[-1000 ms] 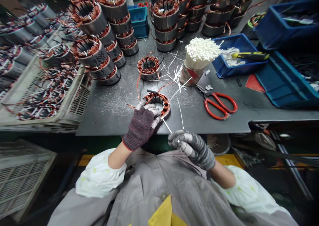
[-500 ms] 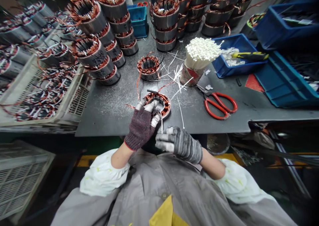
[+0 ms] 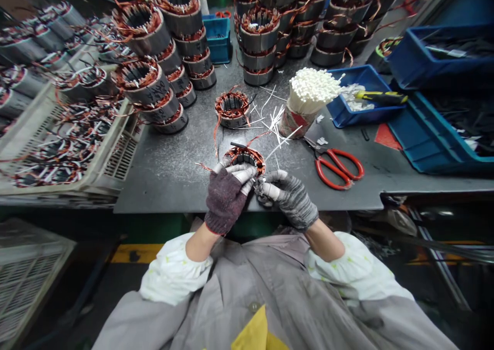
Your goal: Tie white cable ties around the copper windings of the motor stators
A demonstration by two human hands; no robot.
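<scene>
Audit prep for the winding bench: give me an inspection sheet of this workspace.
Surface: dark bench top, scuffed, crowded.
Job's things: wound stator at the near edge; bundle of white strips in a can behind.
Clutter: red scissors, loose white strips, second stator, stator stacks.
Grippers: left hand grips the wound stator's near rim; right hand curled at its side, hold hidden.
Cables: copper leads trail from stators; nothing else seen.
Surroundings: grey crate of stators left, blue bins right.

Even overhead light falls on the sharp centre, while the fisheye-bent edges go dim and slightly blurred.
</scene>
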